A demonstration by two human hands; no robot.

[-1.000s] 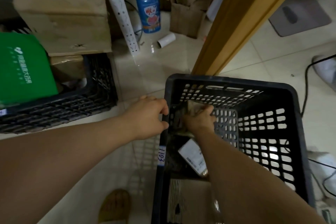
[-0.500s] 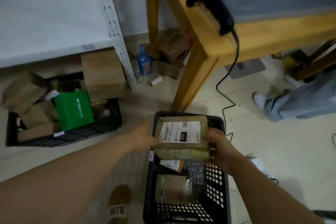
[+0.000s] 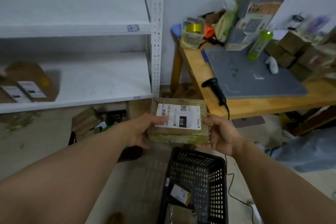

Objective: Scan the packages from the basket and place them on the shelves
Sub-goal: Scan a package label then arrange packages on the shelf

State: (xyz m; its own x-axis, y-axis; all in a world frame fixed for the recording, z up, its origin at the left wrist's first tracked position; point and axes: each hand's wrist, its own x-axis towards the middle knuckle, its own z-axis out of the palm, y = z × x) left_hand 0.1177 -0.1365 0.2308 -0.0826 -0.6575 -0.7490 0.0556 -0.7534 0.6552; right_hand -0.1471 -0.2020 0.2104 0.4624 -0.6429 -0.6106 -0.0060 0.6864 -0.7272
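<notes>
Package: flat brown carton wrapped in clear tape, centre of frame, held in the air above the far end of the basket; long axis runs left to right across the frame, broad labelled face turned up toward the camera, near edge lower than the far edge. White shipping label on the top face, barcode at its left end, black "010" block near the middle, print reading sideways. Left hand: closed on the package's left end, thumb lying on the label's left edge, fingers curled beneath. Right hand: closed on the package's right end, thumb at the upper right edge, fingers underneath and out of sight. Basket: black perforated plastic crate, lower centre, on the floor; contains a small labelled box lying tilted and a further brown package at the bottom edge. Scanner: black handheld unit, right of centre, on the near left corner of the wooden table, cable trailing down to the floor. Grey mat on the tabletop, cluttered with a green bottle, a tape container and stacked cartons toward upper right. Shelves: white metal rack, left half of frame; two labelled cartons at the far left of the lower shelf.
</notes>
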